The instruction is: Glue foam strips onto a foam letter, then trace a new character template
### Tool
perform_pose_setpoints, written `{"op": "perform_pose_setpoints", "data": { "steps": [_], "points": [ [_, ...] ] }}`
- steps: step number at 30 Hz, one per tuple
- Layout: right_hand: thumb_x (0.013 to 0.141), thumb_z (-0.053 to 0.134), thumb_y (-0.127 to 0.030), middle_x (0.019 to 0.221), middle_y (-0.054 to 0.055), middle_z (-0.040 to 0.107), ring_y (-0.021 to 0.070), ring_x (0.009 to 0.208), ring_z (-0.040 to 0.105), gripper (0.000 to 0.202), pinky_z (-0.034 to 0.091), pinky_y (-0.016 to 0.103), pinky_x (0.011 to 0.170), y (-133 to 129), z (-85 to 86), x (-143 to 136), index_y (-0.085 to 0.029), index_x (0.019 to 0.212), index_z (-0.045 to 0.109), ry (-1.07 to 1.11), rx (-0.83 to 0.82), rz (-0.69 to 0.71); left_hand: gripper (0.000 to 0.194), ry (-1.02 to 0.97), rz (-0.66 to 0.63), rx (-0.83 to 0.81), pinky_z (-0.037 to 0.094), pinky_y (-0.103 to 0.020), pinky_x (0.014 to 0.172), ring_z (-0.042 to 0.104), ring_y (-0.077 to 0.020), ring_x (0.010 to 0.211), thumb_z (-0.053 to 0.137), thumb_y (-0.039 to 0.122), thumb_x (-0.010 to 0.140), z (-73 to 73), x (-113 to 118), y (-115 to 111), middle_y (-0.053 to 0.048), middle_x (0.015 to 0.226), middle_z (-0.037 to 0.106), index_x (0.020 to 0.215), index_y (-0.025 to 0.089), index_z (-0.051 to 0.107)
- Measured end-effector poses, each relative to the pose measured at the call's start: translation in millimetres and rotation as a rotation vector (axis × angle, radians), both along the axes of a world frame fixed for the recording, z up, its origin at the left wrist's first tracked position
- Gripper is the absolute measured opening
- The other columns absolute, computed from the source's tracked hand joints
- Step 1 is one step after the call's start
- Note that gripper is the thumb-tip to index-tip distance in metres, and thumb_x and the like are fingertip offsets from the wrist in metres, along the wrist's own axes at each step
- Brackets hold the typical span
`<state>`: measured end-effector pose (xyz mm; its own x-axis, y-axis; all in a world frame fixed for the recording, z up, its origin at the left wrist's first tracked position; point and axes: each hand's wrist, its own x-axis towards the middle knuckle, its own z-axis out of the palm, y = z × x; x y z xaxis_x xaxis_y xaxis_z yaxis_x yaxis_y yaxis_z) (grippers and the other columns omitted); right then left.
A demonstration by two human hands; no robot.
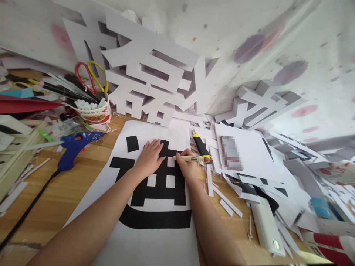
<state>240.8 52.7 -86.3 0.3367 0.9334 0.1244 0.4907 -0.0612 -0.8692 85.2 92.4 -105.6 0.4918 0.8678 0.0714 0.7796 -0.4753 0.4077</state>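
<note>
A large white sheet point(111, 236) lies on the wooden table, with black cut-out pieces forming a character point(163, 188) on it. My left hand point(149, 157) rests flat on the upper part of the black shape, fingers spread. Wrapped round a cream-coloured multicolour pen point(191, 159), my right hand point(185, 162) touches the shape's upper right edge with its tip. A small black square point(132, 143) and a curved black strip point(158, 219) lie on the same sheet. Just beyond the right hand is a yellow and black utility knife point(201, 144).
Tall white three-dimensional characters point(155, 66) lean against the curtain. On the left are a blue glue gun point(69, 151) and a tub point(95, 112) with scissors and pens. To the right lie a phone point(232, 153) on white board, a white power bank point(267, 227) and paper strips point(227, 199).
</note>
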Motion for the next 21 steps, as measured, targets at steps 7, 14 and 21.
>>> {"op": "perform_pose_setpoints", "data": {
  "steps": [7, 14, 21],
  "points": [
    [0.069, 0.051, -0.035, 0.053, -0.007, 0.036, 0.0117, 0.050, 0.036, 0.025, 0.029, 0.025, 0.050, 0.1, -0.1, 0.3, -0.024, 0.055, 0.034, 0.025, -0.012, 0.024, 0.053, 0.024, -0.003, -0.017, 0.014, -0.041, 0.110, 0.016, -0.0220, 0.134, 0.038, 0.035, 0.087, 3.7, 0.1, -0.7, -0.013, 0.144, 0.025, 0.132, 0.008, 0.035],
    [0.068, 0.052, -0.031, 0.052, -0.008, 0.034, 0.0112, 0.050, 0.035, 0.024, 0.028, 0.025, 0.053, 0.2, 0.2, 1.9, -0.023, 0.055, 0.033, -0.005, 0.011, -0.042, 0.052, 0.012, -0.002, -0.031, 0.014, -0.041, 0.109, 0.016, -0.0217, 0.134, 0.038, 0.035, 0.087, 5.6, 0.1, -1.1, -0.012, 0.144, 0.025, 0.132, 0.010, 0.035],
    [0.068, 0.051, -0.031, 0.052, -0.008, 0.033, 0.0107, 0.050, 0.034, 0.024, 0.027, 0.025, 0.052, 0.2, -1.5, 2.9, -0.023, 0.055, 0.033, -0.008, 0.019, -0.025, 0.053, 0.012, -0.004, -0.030, 0.014, -0.041, 0.110, 0.016, -0.0219, 0.134, 0.038, 0.035, 0.087, 4.4, 0.6, -0.6, -0.013, 0.144, 0.025, 0.132, 0.009, 0.034]
  ]
}}
